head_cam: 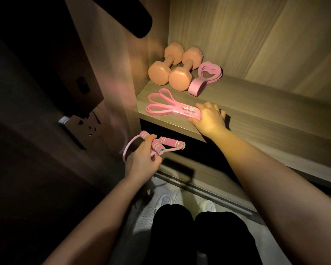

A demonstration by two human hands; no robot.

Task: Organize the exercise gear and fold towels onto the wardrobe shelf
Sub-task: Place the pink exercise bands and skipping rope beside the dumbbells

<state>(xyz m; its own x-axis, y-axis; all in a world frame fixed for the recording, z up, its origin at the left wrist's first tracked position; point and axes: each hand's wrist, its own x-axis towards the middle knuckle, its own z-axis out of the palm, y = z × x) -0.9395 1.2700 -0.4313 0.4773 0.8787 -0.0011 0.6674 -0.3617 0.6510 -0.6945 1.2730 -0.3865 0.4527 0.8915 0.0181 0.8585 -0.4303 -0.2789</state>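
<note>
currently right hand (208, 117) fingers apparently pinch soft, floppy band (166, 107) by the sleeve under them; left hand (141, 161) fingers curl round foam-handled expander (161, 146).

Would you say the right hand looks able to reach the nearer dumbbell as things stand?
Probably yes, once the right hand releases the resistance band; nothing stands between it and the dumbbell.

Home interior, inside a built-in wardrobe: wood-grain shelf (256, 104), matching back panel (256, 35) and side wall (151, 25), sliding-door track (204, 188) at floor level, wall socket (84, 129) just left. Pink dumbbells (159, 74) and resistance bands (161, 104) stored on shelf. Dim light.
</note>
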